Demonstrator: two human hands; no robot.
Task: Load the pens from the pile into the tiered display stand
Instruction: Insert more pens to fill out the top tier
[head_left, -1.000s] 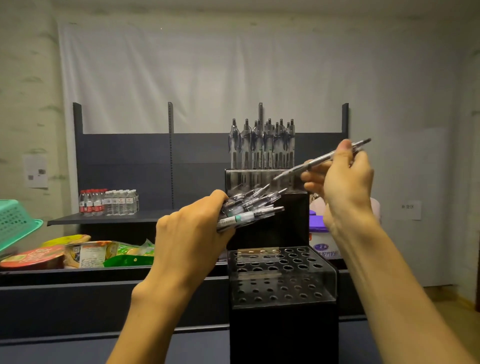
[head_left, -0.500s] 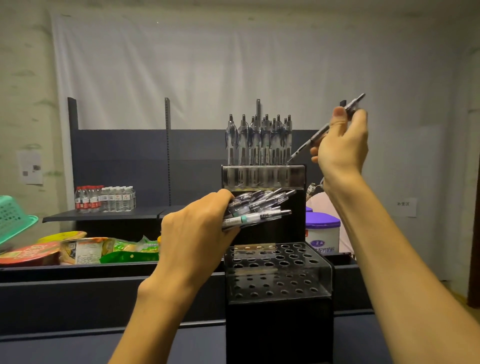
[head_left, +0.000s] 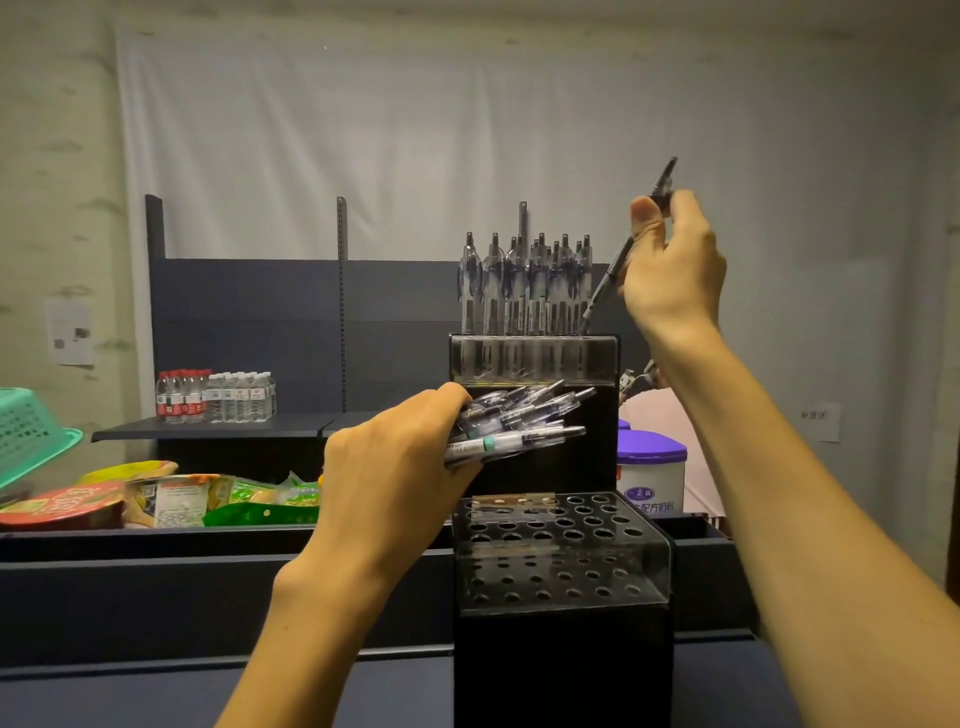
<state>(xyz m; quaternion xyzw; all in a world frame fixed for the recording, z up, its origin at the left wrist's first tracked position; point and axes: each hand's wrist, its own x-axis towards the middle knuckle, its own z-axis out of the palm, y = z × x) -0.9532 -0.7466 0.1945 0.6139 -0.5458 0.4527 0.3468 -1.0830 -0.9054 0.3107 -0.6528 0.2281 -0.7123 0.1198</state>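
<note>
One slim dark pen (head_left: 618, 262) tilts tip-down at the right end of the clear acrylic tiered display stand (head_left: 561, 566), pinched high by the right hand (head_left: 670, 270). The top tier's row of standing clear pens (head_left: 524, 283) looks nearly full. Lower tier: every hole bare. The left hand (head_left: 395, 467) grips a fanned bundle of clear pens (head_left: 519, 421), plenty left to load.

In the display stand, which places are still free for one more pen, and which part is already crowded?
The lower clear tier is free: its holes show no pens. On the upper tier, standing pens crowd the left and middle; room remains only at its right end, where the right hand aims a single pen. The left hand holds a bundle of pens.
</note>
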